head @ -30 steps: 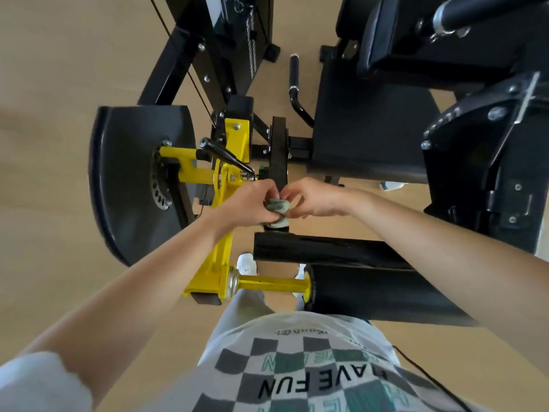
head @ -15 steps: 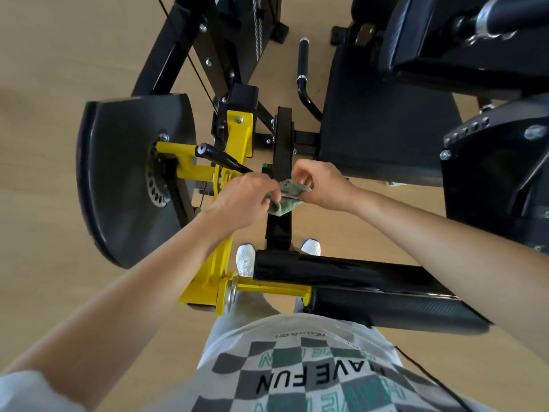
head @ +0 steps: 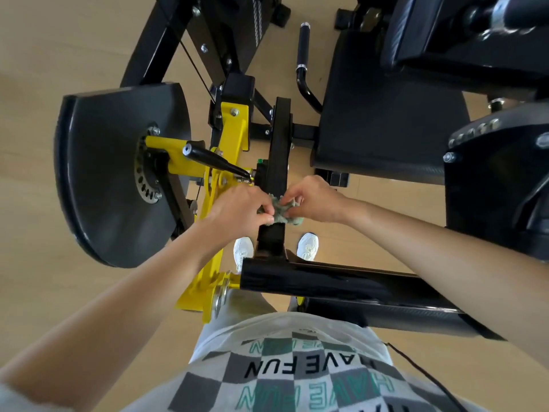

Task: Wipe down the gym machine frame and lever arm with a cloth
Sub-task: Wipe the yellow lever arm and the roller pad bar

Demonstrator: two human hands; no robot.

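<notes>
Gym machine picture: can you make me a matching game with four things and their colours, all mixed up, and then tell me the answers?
Things:
1. cloth
2. lever arm
3. shoes
4. seat pad

Colours:
A. yellow
B. black
C. grey-green
D. white

Right pairs: 1-C, 2-A, 3-D, 4-B.
</notes>
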